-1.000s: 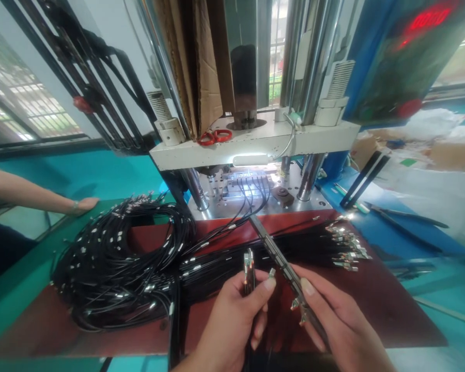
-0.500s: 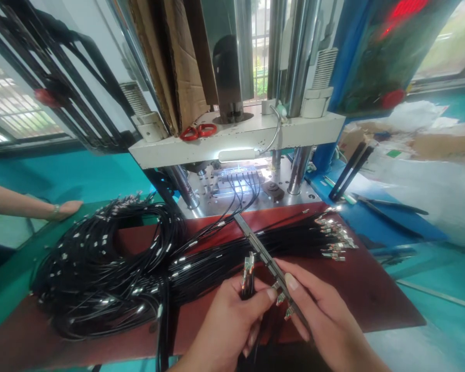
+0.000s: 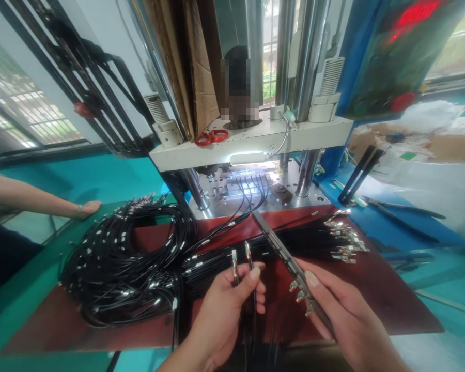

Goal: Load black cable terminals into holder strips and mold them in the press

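My left hand (image 3: 232, 305) is closed on black cables with metal terminals at their ends; one cable end (image 3: 235, 261) sticks up between the fingers, another (image 3: 249, 253) beside the thumb. To its right, my right hand (image 3: 337, 305) grips a long dark metal bar (image 3: 281, 248) that slants up to the left. Several terminals (image 3: 300, 295) stick out from the lower left edge of the bar, near my fingers. Behind my hands a thick bundle of black cables (image 3: 217, 263) lies across the red-brown board (image 3: 372, 305), with its terminals (image 3: 349, 240) at the right.
A press with a white crossbeam (image 3: 294, 137) stands ahead; cables run into a lit fixture (image 3: 246, 181) on its bed. Red-handled scissors (image 3: 212, 137) rest on the beam. Coiled cables (image 3: 96, 258) lie at left, near another person's hand (image 3: 90, 208). Black tweezers-like tools (image 3: 403, 212) lie right.
My hands have moved apart. In my left hand, the cable ends that were bunched together are now spread, one at the thumb. The bar stays in my right hand.
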The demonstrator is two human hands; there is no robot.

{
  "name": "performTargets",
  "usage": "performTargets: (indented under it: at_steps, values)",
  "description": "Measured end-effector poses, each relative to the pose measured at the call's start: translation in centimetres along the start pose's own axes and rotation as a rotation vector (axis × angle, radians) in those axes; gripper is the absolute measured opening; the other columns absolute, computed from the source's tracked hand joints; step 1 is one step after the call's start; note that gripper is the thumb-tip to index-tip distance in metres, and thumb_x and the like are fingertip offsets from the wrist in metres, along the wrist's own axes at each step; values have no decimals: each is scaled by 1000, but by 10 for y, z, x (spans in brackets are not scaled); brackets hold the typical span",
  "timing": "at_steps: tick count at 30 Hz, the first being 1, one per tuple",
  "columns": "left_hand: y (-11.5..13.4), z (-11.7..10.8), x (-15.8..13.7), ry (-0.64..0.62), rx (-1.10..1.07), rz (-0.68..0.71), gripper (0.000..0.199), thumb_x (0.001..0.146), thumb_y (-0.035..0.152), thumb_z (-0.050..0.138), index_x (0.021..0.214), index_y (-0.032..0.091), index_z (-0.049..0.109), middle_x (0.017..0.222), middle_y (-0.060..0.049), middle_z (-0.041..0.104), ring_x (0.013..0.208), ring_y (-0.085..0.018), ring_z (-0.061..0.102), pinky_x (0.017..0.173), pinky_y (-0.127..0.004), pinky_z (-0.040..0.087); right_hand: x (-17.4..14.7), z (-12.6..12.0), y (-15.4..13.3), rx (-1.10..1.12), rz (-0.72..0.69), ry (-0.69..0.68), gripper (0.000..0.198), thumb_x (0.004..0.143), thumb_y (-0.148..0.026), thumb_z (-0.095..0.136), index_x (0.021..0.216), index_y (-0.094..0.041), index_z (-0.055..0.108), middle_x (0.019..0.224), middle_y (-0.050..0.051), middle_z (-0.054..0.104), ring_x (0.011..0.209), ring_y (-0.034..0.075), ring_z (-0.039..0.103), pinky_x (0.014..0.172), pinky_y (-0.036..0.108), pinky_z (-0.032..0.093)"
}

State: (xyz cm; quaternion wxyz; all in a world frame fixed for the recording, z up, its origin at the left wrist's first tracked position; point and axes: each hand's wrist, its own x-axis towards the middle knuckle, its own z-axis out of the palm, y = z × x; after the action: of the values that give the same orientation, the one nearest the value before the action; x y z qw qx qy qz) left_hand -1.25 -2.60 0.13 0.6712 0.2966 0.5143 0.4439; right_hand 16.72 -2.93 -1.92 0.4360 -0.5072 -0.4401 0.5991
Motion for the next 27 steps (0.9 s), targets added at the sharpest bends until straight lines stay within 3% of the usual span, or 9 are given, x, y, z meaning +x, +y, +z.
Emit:
performTargets:
  at_steps: [3,9,14,20,22,27]
  values:
    - [-1,1,-1,2,-17,16,33,84,38,61,109,17,54,71,1,56,54,-9,49,49,-21,41,-2,0,-3,8,11,19,61,80,-62,55,123,-21,64,63,3,60,37,9,38,31,21,33]
    - [-7,5,-1,17,36,43,24,84,41,58,95,21,50,68,6,52,36,-2,34,33,-17,20,-4,-2,-9,-2,8,1,62,78,-63,58,122,-21,65,64,3,62,41,11,47,35,23,43]
    - [-8,7,2,43,44,10,31,85,50,54,92,20,51,63,7,49,34,-2,28,32,-17,15,-3,-2,-6,43,12,36,59,76,-63,59,117,-22,68,56,2,59,35,11,42,34,25,43]
    - [-6,8,4,22,15,-11,33,82,47,60,99,20,51,57,6,51,38,-5,34,36,-18,24,0,-1,3,38,60,47,62,75,-67,57,120,-26,67,59,3,61,34,11,40,32,25,40]
    - [-5,9,3,19,-18,-47,35,82,45,62,104,19,52,54,7,49,37,-4,29,36,-18,18,0,-1,4,33,70,42,65,75,-68,55,122,-25,65,60,4,61,35,11,40,32,25,40]
    - [-6,12,3,7,-14,-136,36,81,51,59,89,16,58,42,9,39,33,-3,16,36,-21,8,0,0,2,19,72,43,64,76,-66,55,123,-23,65,55,2,59,36,11,42,35,26,43]
